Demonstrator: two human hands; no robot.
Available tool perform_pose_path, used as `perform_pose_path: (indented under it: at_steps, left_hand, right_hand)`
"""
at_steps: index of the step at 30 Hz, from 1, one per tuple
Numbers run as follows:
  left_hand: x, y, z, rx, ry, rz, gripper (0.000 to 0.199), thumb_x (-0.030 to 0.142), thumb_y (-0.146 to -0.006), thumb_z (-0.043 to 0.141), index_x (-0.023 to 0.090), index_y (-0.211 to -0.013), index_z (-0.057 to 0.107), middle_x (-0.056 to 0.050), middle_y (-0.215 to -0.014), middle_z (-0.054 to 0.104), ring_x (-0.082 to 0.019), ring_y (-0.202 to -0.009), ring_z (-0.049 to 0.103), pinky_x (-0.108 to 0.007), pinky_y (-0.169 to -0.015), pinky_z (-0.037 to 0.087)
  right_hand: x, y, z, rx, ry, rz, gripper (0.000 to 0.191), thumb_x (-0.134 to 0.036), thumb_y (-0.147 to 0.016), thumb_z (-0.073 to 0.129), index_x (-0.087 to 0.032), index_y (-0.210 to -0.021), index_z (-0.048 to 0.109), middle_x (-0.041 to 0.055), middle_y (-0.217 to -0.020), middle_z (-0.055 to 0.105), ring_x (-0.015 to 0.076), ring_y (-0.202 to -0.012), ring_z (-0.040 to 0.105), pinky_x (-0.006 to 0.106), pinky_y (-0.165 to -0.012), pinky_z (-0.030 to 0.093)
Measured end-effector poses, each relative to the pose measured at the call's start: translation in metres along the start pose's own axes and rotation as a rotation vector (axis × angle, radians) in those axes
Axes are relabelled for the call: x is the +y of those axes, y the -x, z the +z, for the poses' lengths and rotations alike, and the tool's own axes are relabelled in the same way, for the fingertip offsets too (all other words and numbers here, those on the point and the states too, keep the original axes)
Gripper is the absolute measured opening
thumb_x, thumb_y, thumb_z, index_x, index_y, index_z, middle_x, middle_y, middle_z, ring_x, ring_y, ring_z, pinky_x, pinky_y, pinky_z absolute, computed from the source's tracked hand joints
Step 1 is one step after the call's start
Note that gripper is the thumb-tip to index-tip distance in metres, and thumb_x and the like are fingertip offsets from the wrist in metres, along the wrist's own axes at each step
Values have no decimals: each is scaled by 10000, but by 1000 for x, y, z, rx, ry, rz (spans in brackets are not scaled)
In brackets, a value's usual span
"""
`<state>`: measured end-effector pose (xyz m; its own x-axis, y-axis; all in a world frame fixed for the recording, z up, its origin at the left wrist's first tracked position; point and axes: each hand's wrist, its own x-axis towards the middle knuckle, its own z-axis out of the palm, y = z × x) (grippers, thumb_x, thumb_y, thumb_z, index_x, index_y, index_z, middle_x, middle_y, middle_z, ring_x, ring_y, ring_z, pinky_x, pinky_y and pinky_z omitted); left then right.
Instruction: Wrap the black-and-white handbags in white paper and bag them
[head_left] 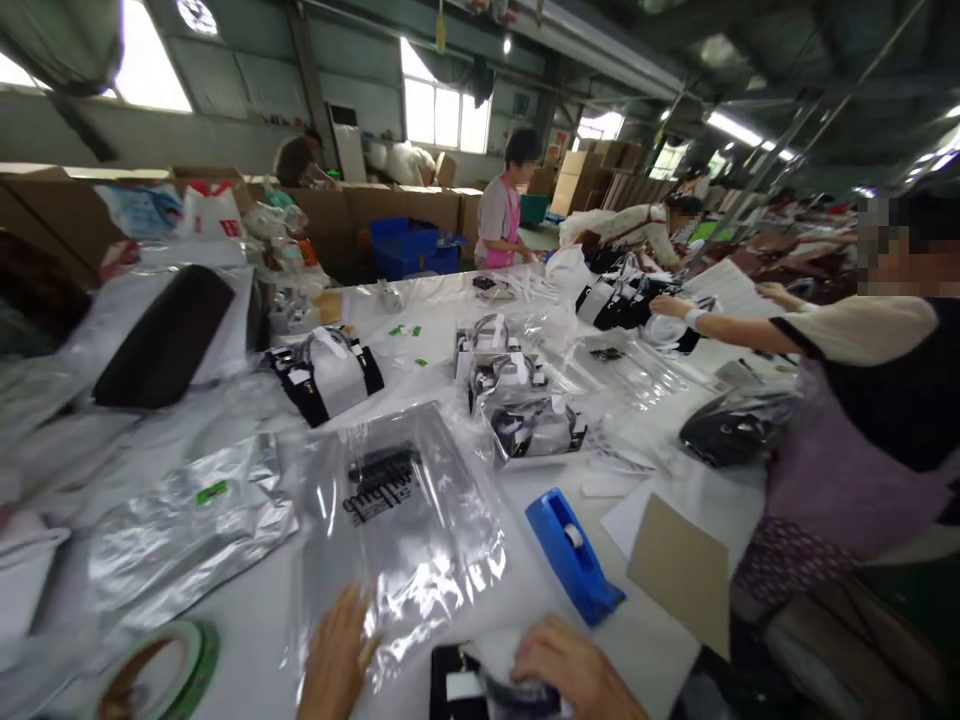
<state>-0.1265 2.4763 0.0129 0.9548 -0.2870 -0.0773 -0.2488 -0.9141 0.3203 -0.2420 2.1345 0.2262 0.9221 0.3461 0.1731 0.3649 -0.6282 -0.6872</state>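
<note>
At the bottom centre, my right hand (574, 665) is curled over the handles of a black and white handbag (450, 690), which the frame's lower edge cuts off. My left hand (335, 650) lies with its fingers stretched out at the near left edge of a clear plastic bag (450, 510). Black lettering is printed on that plastic bag, which is spread flat on the white table (259, 640). Just beyond my right hand is a blue tape dispenser (574, 560) with a small roll in it.
Left are a roll of green tape (196, 670) and silvery plastic packaging (195, 530). Farther back stand a black and white handbag (330, 375) and several wrapped handbags (536, 425). Brown cardboard (682, 570) lies right, near a co-worker (862, 400) holding a sheet. Other people work behind.
</note>
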Motion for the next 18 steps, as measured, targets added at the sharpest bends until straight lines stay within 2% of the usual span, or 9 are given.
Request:
perform_pose_path:
  at_steps: [2, 5, 9, 11, 13, 16, 18]
  left_hand:
    - [17, 25, -3, -82, -68, -16, 576, 268, -824, 465, 274, -1391, 563, -80, -1535, 473, -310, -1436, 407, -501, -1155, 380]
    - [36, 41, -18, -140, -75, -62, 595, 213, -862, 464, 251, -1456, 486, -96, -1567, 424, -301, -1463, 360, -512, -1186, 317]
    - [39, 52, -22, -160, -25, -108, 648, 194, -850, 555, 274, -1483, 435, -98, -1604, 357, -315, -1485, 308, -537, -1201, 280]
    - [38, 62, -16, -155, -24, -103, 671, 188, -857, 576, 263, -1499, 401, -102, -1618, 328, -315, -1494, 285, -544, -1207, 266]
    - [39, 74, -8, -137, -20, -84, 665, 196, -862, 602, 260, -1493, 400, -98, -1619, 327, -311, -1493, 283, -540, -1207, 265]
    - [42, 91, -2, -100, 16, -76, 568, 218, -870, 633, 259, -1416, 483, -92, -1537, 452, -299, -1423, 388, -500, -1170, 324]
    - [44, 97, -4, -77, 47, -92, 460, 216, -876, 632, 246, -1328, 550, -83, -1429, 548, -283, -1330, 475, -458, -1117, 377]
  right_hand:
    - [-9, 5, 3, 13, -75, 54, 127, -270, -842, 607, -199, -932, 661, 70, -908, 689, 205, -864, 645, 307, -761, 544]
    - [-20, 11, 1, 29, -108, 113, 185, -143, -811, 533, -196, -925, 667, 69, -927, 684, 212, -922, 636, 337, -833, 534]
    - [-21, 7, -9, 42, -98, 176, 165, -198, -828, 561, -214, -909, 704, 55, -942, 719, 215, -922, 674, 313, -847, 549]
    - [-22, -2, -17, 78, -79, 238, 152, -314, -821, 613, -228, -874, 728, 41, -900, 741, 222, -860, 696, 295, -792, 564]
    - [-24, -16, -27, 137, -66, 356, 237, -430, -783, 654, -235, -878, 748, 21, -788, 743, 217, -703, 690, 293, -686, 569]
    - [-29, -50, -41, 232, -145, 595, 366, -514, -698, 713, -202, -886, 749, -15, -520, 633, 186, -466, 580, 287, -490, 503]
    - [-31, -80, -50, 316, -307, 705, 404, -491, -623, 787, -175, -868, 731, -26, -492, 600, 160, -437, 544, 259, -424, 450]
